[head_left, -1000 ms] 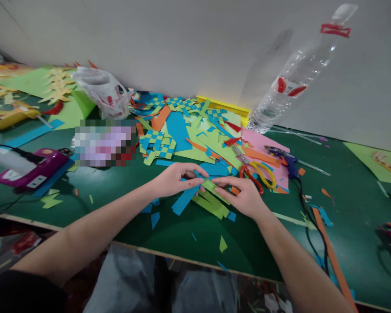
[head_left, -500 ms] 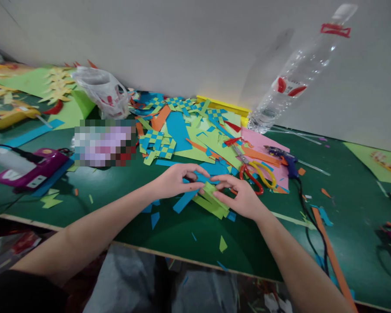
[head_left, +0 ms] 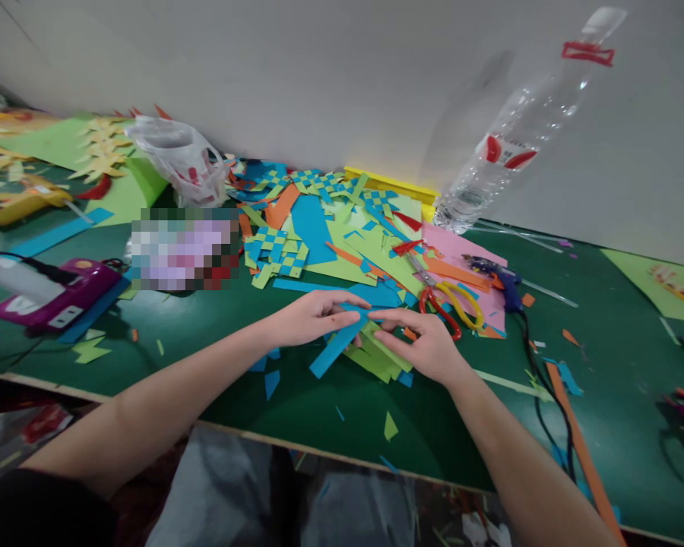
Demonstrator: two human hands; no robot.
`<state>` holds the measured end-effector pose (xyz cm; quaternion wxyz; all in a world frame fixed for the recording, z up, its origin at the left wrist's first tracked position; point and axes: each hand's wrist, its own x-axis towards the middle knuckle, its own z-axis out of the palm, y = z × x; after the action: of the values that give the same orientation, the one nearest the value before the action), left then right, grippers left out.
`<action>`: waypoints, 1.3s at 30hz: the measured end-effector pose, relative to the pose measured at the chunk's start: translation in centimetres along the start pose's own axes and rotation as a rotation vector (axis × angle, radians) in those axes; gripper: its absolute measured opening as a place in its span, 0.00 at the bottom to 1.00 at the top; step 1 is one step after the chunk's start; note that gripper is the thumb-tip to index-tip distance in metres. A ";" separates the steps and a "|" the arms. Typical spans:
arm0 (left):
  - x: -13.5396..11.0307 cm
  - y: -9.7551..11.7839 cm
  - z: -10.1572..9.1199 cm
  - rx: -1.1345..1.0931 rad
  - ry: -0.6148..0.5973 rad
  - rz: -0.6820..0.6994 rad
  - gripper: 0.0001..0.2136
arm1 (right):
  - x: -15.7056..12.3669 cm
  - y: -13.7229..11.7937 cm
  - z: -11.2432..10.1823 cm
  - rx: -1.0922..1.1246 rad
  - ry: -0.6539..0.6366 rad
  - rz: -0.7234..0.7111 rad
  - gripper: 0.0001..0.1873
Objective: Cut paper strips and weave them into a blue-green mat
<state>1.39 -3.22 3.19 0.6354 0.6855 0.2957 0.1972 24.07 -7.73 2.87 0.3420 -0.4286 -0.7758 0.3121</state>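
Above the near part of the table, my left hand (head_left: 308, 319) pinches a blue paper strip (head_left: 334, 352) between thumb and fingers. The strip slants down toward the table's front edge. My right hand (head_left: 425, 342) is closed, thumb and fingertips together, on light green paper strips (head_left: 383, 358) that overlap the blue one. The fingertips of both hands nearly meet, and they hide where the strips cross. Just beyond the right hand lie scissors (head_left: 460, 304) with one yellow and one red handle. A woven blue-and-green paper piece (head_left: 277, 253) rests farther back on the left.
A tall clear bottle (head_left: 524, 129) stands against the wall. The blue glue gun (head_left: 510, 289) trails a black cord on the right. At left are a purple power strip (head_left: 62, 296), a yellow glue gun (head_left: 26, 203) and a plastic bag (head_left: 179, 156). Paper scraps litter the green table (head_left: 228, 387).
The blue strip now passes over the green strips, under my left thumb, where the green end showed before. My hands have barely shifted.
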 end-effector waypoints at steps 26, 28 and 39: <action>0.0 0.4 0.1 0.283 -0.099 -0.017 0.12 | 0.1 -0.3 0.3 0.022 -0.096 0.111 0.09; 0.0 0.4 0.1 0.298 -0.108 -0.015 0.12 | 0.1 -0.3 0.4 0.025 -0.095 0.117 0.09; 0.0 0.4 0.1 0.429 -0.079 0.051 0.13 | 0.0 -0.5 0.5 0.035 -0.067 0.075 0.07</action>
<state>1.51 -3.28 3.58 0.4811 0.8194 0.2881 0.1187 23.45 -8.05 2.97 0.3114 -0.4408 -0.7647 0.3522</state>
